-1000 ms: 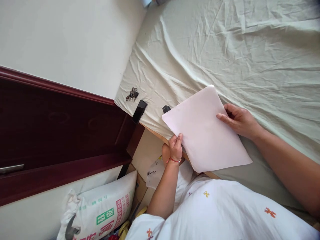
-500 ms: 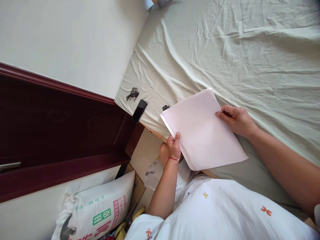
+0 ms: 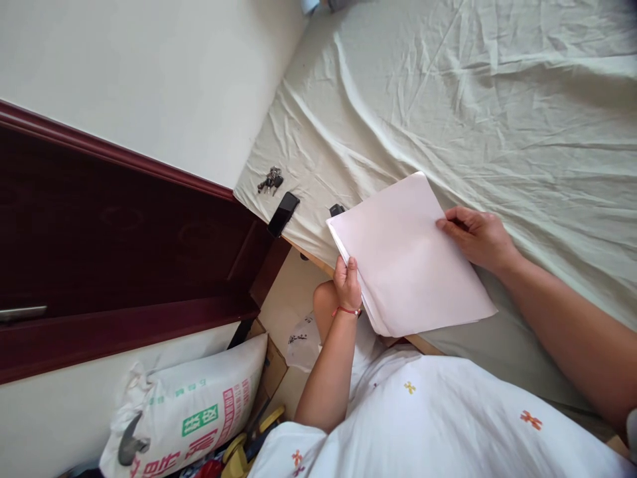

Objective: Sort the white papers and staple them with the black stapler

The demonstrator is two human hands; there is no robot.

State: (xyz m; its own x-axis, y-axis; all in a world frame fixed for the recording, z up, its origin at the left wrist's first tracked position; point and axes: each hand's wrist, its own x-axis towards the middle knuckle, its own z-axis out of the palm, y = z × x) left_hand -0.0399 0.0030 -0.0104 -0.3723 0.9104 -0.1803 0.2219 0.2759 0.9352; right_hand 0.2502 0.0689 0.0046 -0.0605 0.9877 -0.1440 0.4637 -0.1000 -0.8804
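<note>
A stack of white paper sheets (image 3: pixel 413 259) is held over the near edge of the bed, tilted, its layered edges showing on the left side. My left hand (image 3: pixel 348 284) grips the left edge, thumb on top and the other fingers hidden underneath. On the opposite edge, my right hand (image 3: pixel 478 238) pinches the paper between thumb and fingers. Just past the stack's upper left corner lies a small black object (image 3: pixel 336 210), partly covered by the paper; its kind does not show.
On the pale green bed sheet (image 3: pixel 398 99) lie a bunch of keys (image 3: pixel 271 180) and a black phone (image 3: pixel 283 214) near the bed's edge. A dark red wooden panel (image 3: pixel 124 226) stands at left. Below it rests a stuffed white printed sack (image 3: pixel 199 398), beside a cardboard box (image 3: pixel 273 365).
Both hands keep their hold on the paper stack, which has barely moved. The whole view has shifted slightly, with the keys, phone and wall appearing a little further right and up.
</note>
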